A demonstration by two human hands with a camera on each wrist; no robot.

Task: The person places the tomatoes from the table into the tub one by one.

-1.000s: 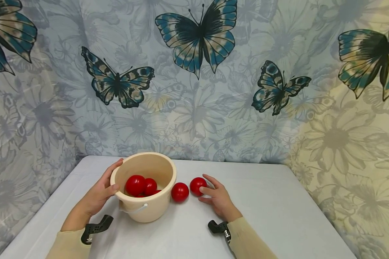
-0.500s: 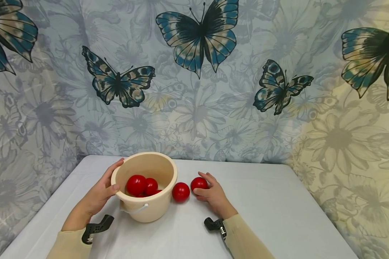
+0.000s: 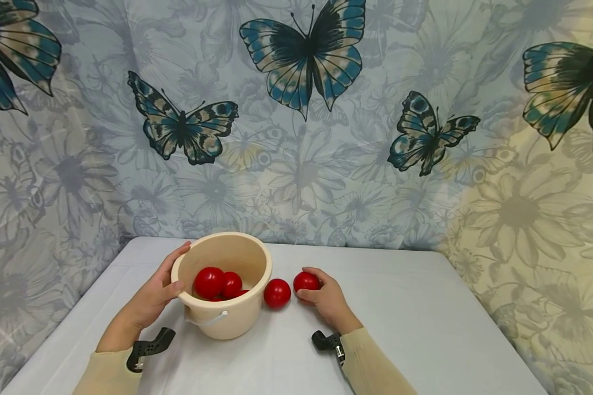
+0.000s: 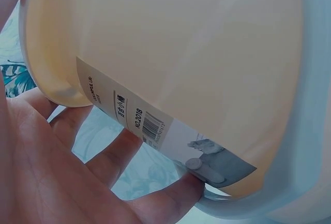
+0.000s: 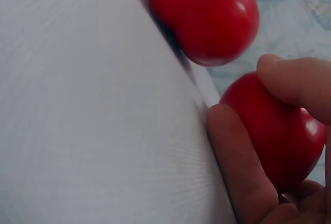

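Note:
In the head view a cream bucket (image 3: 227, 323) stands on the table, its mouth tilted toward me. My left hand (image 3: 150, 296) holds its left side, thumb over the rim and fingers along the outside. The left wrist view shows the fingers (image 4: 116, 154) against the bucket wall beside a printed label (image 4: 155, 125). Inside lie several red tomatoes (image 3: 208, 282), the lower ones partly hidden. To the right, my right hand (image 3: 332, 302) grips a red tomato (image 5: 282, 136) between thumb and curled fingers. Another tomato (image 3: 277, 293) sits between that hand and the bucket.
A white cloth covers the table (image 3: 400, 329), which reaches back to a butterfly-patterned backdrop (image 3: 301, 181). The bucket's pale handle (image 3: 212, 319) hangs down its front. Black camera mounts (image 3: 150, 348) are worn at both wrists.
My right hand has come in from the right side of the tomato, and its thumb and fingers have drawn in around it. The left hand and bucket stay in place.

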